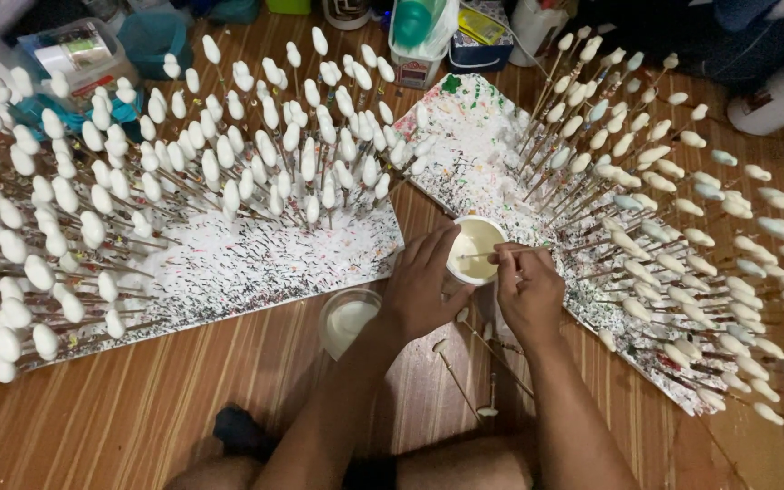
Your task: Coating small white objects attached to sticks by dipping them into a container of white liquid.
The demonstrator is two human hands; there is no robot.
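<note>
hands meet over a small white cup [474, 247] of cream-coloured liquid, roughly mid-floor, in the gap between two paint-speckled boards. left hand [424, 286] is wrapped around the cup's near side, fingers clamped on its wall, holding it slightly tilted toward the person. right hand [526, 289] is pinched shut on a thin stick [475, 257], whose tip lies inside the cup, in the liquid. the two hands sit close together, nearly touching at the cup rim. second container [348, 319], a clear round tub with white liquid, stands on the floor just beside the left wrist, touching nothing i can see. a few loose sticks [465, 381] lie on the wooden floor [183, 399] below the hands, between the forearms; some have pale tips. left board [256, 263] carries rows of upright sticks with white coated tips [229, 154], fanned outward. right board [465, 145] carries the same, tips [673, 209] a bit more cream or pale blue in places. assorted plastic boxes and jars [419, 45] crowd the far edge of the floor, contents too small to tell. person's bare knees show at the bottom edge, with something dark [238, 431] on the floor by the left one.
</note>
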